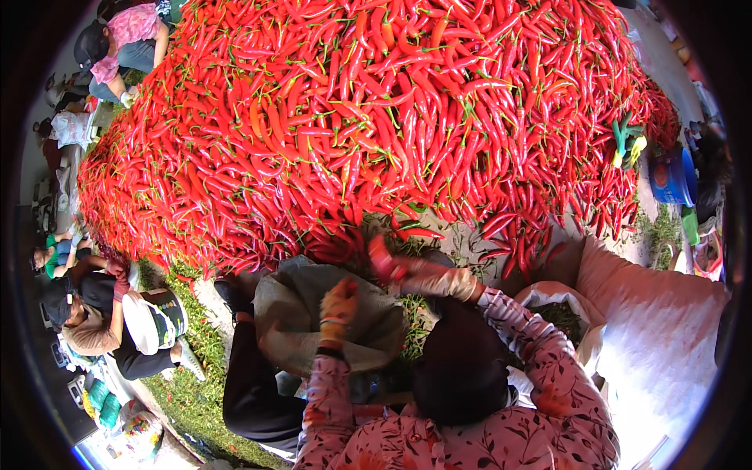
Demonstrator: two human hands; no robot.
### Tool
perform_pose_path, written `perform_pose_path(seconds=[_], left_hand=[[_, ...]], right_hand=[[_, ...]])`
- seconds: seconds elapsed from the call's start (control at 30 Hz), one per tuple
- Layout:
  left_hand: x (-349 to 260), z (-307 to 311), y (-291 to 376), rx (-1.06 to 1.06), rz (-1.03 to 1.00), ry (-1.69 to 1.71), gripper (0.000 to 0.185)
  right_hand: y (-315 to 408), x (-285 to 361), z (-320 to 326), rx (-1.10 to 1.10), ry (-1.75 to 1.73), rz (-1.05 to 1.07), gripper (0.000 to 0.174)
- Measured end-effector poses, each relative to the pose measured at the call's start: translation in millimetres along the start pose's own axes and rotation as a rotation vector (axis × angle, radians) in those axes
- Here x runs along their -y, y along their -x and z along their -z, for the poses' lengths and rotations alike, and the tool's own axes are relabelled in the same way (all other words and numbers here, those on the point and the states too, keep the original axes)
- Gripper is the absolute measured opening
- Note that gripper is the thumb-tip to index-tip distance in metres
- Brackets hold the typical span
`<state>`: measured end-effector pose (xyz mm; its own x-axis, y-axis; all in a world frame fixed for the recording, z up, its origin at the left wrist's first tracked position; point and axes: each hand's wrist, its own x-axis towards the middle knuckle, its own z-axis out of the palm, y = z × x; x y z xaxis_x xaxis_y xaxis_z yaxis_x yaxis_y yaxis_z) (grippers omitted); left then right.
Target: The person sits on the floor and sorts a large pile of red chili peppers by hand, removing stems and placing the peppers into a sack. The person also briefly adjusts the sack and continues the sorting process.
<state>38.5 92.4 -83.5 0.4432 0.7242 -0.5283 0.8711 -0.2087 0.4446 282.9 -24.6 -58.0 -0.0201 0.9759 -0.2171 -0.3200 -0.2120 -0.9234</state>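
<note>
A large heap of red chili peppers with green stems rises before me. Over the mouth of a grey woven sack, which sits open between my legs, my gloved left hand is raised with its fingers curled. Red shows at its fingertips, too blurred to tell as chili or glove. Further right, my gloved right hand reaches leftward at the heap's near edge. Its finger end is a red blur, and whether it grips peppers cannot be made out. A greenish chili lies just beyond it.
At my right stand a white sack holding dark green matter and a large, full pale sack. Green-and-yellow gloves show near a blue bucket. To the left, a co-worker sits by a white bucket; stems litter the ground.
</note>
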Motion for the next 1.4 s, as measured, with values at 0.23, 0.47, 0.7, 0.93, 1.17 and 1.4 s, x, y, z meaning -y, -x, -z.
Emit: perform_pose_path(seconds=[0.23, 0.47, 0.7, 0.93, 1.17, 1.4], left_hand=[[92, 35, 41, -0.236, 0.069, -0.252, 0.047], [113, 12, 48, 0.040, 0.272, -0.063, 0.039], [216, -35, 71, 0.169, 0.481, -0.390, 0.039], [196, -3, 55, -0.172, 0.473, -0.137, 0.034], [167, -47, 43, -0.050, 0.552, -0.292, 0.049], [136, -14, 47, -0.364, 0.481, -0.422, 0.041]], right_hand=[[-38, -119, 80, -0.534, 1.765, -0.225, 0.028], [-46, -126, 78, -0.223, 1.425, -0.361, 0.029], [37, -131, 128, -0.520, 0.529, -0.334, 0.014], [72, -127, 116, -0.778, -0.341, -0.249, 0.009], [66, -121, 91, -0.716, 0.016, -0.248, 0.008], [-2, -18, 27, -0.067, -0.506, -0.218, 0.040]])
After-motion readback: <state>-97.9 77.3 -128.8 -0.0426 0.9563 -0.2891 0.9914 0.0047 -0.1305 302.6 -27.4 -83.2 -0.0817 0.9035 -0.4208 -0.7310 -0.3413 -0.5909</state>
